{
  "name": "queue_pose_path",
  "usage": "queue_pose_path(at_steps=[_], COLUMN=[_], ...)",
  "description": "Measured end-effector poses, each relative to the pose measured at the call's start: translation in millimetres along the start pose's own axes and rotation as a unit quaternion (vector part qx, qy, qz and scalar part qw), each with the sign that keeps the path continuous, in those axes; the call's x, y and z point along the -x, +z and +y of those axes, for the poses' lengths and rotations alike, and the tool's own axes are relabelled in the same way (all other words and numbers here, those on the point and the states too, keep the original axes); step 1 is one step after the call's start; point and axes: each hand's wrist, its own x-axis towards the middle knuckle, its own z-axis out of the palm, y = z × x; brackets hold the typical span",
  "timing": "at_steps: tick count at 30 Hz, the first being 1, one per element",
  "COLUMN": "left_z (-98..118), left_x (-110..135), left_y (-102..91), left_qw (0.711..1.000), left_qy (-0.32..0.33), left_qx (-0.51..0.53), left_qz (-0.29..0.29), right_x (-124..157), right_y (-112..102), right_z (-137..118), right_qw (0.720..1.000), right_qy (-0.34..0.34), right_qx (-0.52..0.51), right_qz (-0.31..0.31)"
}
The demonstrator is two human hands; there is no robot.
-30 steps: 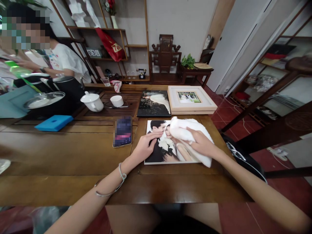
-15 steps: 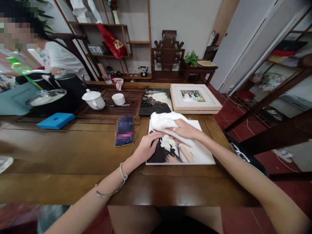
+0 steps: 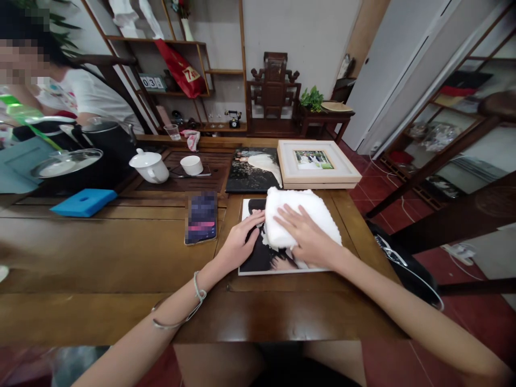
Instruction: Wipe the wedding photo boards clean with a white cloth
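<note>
A wedding photo panel or album [image 3: 262, 258] lies flat near the table's front edge. A folded white towel [image 3: 304, 212] covers much of its right and upper part. My right hand [image 3: 310, 234] rests flat on the towel, fingers spread, palm down. On the photo's left side lies my left hand [image 3: 244, 236], its fingers stretched out and their tips beside the towel's left edge. Both hands are open. The towel hides most of the picture; a dark suit and part of a hand show below it.
Behind the photo lie a dark photo album [image 3: 256, 169] and a pale framed-photo box [image 3: 320, 164]. Left of it are a phone [image 3: 201, 217], a blue sponge-like block [image 3: 84, 202], a lidded white cup [image 3: 149, 165] and a small bowl [image 3: 191, 165]. A person [image 3: 97, 97] sits far left.
The bunched towel is now spread flatter and has shifted right and nearer. My right hand has gone from gripping its folds to lying flat on top. My left hand stays on the photo.
</note>
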Motion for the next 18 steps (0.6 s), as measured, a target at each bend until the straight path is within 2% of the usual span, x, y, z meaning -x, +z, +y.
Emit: queue_pose_path(at_steps=[4,7,9,11,15,18], left_z=[-3.9,-5.6,-5.2,-3.7,-0.9,-1.3], left_x=[1.6,2.3,2.1,1.6,0.9,1.2], left_y=[-0.3,-0.5,-0.2,0.6,2.0,1.8], left_qw=[1.000,1.000,1.000,1.000,1.000,1.000], left_qy=[0.001,0.019,0.019,0.010,0.002,0.009], left_qx=[-0.013,-0.005,-0.003,-0.009,-0.022,-0.022], left_qz=[-0.005,-0.015,-0.014,-0.008,-0.004,-0.005], right_x=[37.7,58.8,59.9,50.3,9.4,-21.4], right_y=[1.6,-1.3,-3.8,-5.0,-1.9,2.0], right_z=[-54.0,-67.2,-56.5,-34.4,13.4,26.7], right_qw=[0.997,0.989,0.986,0.990,0.999,0.997], right_qy=[-0.071,-0.132,-0.139,-0.109,0.003,0.067], right_qx=[0.004,-0.030,-0.056,-0.068,-0.044,-0.007], right_qz=[-0.042,-0.060,-0.073,-0.060,0.019,0.036])
